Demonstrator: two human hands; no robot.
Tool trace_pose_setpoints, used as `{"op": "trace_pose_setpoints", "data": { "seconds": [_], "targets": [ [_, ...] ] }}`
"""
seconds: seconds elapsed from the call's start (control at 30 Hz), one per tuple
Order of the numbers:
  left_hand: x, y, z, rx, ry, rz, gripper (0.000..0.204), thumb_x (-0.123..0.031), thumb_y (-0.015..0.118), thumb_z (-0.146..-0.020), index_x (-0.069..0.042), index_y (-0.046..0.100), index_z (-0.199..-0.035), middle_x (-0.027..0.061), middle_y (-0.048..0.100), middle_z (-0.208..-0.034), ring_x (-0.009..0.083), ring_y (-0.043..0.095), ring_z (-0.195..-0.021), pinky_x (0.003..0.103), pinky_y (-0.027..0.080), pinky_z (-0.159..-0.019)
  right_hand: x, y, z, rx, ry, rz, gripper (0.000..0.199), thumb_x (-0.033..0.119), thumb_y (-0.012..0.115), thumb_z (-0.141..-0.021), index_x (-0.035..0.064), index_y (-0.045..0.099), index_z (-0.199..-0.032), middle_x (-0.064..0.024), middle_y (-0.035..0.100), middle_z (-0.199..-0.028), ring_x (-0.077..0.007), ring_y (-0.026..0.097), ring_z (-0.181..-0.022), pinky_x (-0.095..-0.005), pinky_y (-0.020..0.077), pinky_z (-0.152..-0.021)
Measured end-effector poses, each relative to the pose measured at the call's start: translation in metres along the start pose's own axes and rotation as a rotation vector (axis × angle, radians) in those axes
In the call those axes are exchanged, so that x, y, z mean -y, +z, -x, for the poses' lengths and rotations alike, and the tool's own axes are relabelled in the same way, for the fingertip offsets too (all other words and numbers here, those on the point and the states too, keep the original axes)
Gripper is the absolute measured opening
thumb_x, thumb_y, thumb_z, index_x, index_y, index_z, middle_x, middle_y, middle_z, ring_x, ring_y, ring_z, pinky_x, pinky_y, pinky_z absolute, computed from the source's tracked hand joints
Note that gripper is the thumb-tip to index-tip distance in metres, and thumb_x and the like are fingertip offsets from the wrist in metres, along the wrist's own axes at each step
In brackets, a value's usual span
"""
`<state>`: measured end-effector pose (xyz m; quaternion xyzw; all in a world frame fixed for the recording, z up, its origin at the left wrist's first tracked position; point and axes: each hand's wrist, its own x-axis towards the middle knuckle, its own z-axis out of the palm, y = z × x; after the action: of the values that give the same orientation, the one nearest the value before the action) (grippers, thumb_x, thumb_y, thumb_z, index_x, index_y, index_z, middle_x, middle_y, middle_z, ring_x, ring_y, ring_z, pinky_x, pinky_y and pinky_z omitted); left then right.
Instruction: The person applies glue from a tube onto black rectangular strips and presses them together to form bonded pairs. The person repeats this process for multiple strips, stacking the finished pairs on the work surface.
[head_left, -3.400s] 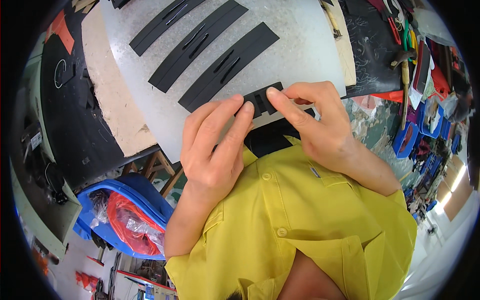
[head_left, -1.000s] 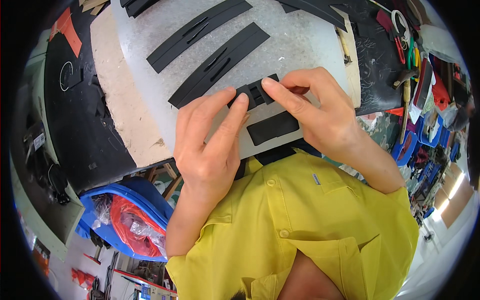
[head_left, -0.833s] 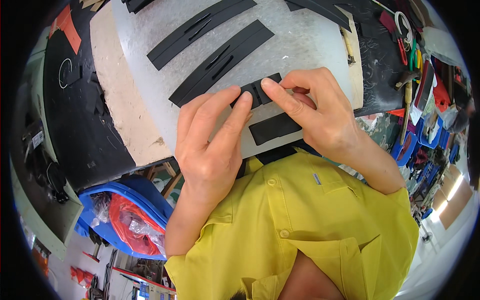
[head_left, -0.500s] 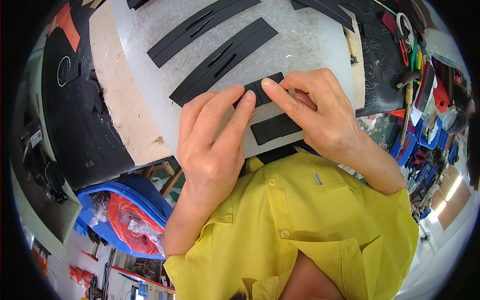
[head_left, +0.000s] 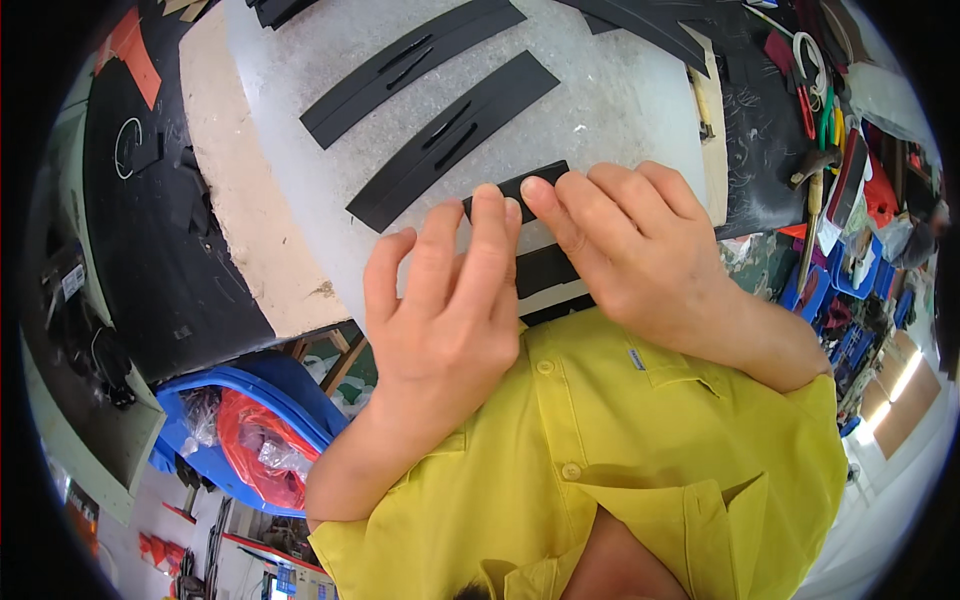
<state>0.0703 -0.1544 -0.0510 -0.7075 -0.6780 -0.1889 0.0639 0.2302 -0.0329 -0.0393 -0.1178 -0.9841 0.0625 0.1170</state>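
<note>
At far left a blue bin stands below the white cutting board, where 2 long black strips lie side by side. The left hand presses its fingertips, close together, on the near end of a short black strip at the board's front edge. The right hand pinches the same strip with narrow fingers. I judge that both hands should press evenly and keep the strip flat, so it does not twist. Tools lie at right.
</note>
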Motion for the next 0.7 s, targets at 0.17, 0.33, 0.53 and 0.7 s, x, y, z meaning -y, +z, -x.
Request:
{"op": "trace_pose_setpoints", "data": {
  "seconds": [0.17,0.33,0.53,0.7],
  "targets": [
    [0.011,-0.017,-0.007,0.005,-0.094,0.045,0.028,-0.003,0.068,-0.077,-0.007,0.074,-0.104,0.0057,0.067,-0.114,0.0250,0.062,-0.101,0.038,0.040,-0.086,-0.030,-0.037,-0.035,0.244,-0.052,-0.168,0.046,0.004,0.068,-0.075,0.0069,0.072,-0.120,-0.0091,0.065,-0.115,-0.0254,0.062,-0.101,-0.0386,0.0486,-0.081],
    [0.040,-0.021,-0.001,-0.098,-0.414,0.024,0.031,-0.013,0.078,-0.081,-0.010,0.074,-0.112,0.0044,0.067,-0.107,0.0243,0.058,-0.088,0.036,0.040,-0.080,-0.051,0.006,-0.050,-0.231,0.033,-0.231,0.036,-0.003,0.071,-0.076,0.0018,0.071,-0.111,-0.0090,0.070,-0.108,-0.0287,0.066,-0.099,-0.0406,0.0498,-0.089],
    [0.038,-0.005,0.005,-0.202,-0.482,0.243,0.023,-0.008,0.083,-0.077,-0.009,0.072,-0.097,0.0043,0.066,-0.090,0.0221,0.057,-0.081,0.035,0.039,-0.077,-0.045,0.014,-0.057,-0.263,0.163,-0.341,0.032,0.000,0.075,-0.077,0.0062,0.071,-0.108,-0.0077,0.066,-0.094,-0.0290,0.062,-0.087,-0.0381,0.0511,-0.081],
    [0.039,-0.008,-0.003,-0.174,-0.505,0.304,0.020,-0.002,0.080,-0.077,-0.008,0.071,-0.094,0.0051,0.064,-0.081,0.0221,0.056,-0.072,0.035,0.041,-0.074,-0.048,0.004,-0.058,-0.158,0.231,-0.458,0.026,0.000,0.076,-0.077,0.0047,0.069,-0.101,-0.0053,0.062,-0.091,-0.0277,0.061,-0.084,-0.0370,0.0516,-0.072]
  ]
}}
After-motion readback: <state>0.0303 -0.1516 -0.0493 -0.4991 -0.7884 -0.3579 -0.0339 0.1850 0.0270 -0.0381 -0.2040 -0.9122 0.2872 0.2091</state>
